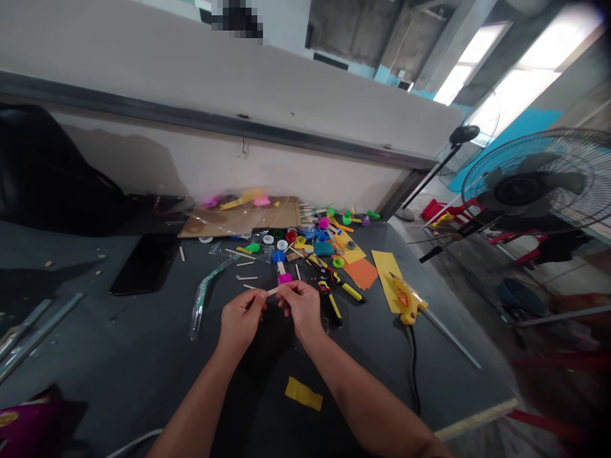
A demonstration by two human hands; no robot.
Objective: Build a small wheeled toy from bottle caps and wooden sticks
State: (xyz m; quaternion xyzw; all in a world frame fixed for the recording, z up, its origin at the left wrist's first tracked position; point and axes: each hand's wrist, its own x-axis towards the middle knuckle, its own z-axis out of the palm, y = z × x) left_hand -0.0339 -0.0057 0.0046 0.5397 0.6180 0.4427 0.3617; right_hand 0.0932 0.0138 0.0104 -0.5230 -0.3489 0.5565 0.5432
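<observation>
A short pale wooden stick (272, 291) spans the gap between my two hands. My left hand (242, 315) pinches its left end between thumb and fingers. At the other end, the fingers of my right hand (302, 306) are closed on the same stick. Just beyond my fingertips lies a magenta piece (284, 278), and above it a blue cap (279, 256) with a pale stick between the two. Pliers with yellow and black handles (336, 305) rest right of my right hand. Several loose sticks lie beyond my left hand.
A yellow glue gun (408, 303) sits on yellow paper at the right, its black cord running forward. Coloured bottle caps, orange paper (363, 274) and cardboard (238, 218) lie at the back. A black phone (144, 264) is at the left. A yellow scrap (304, 394) lies near my right forearm.
</observation>
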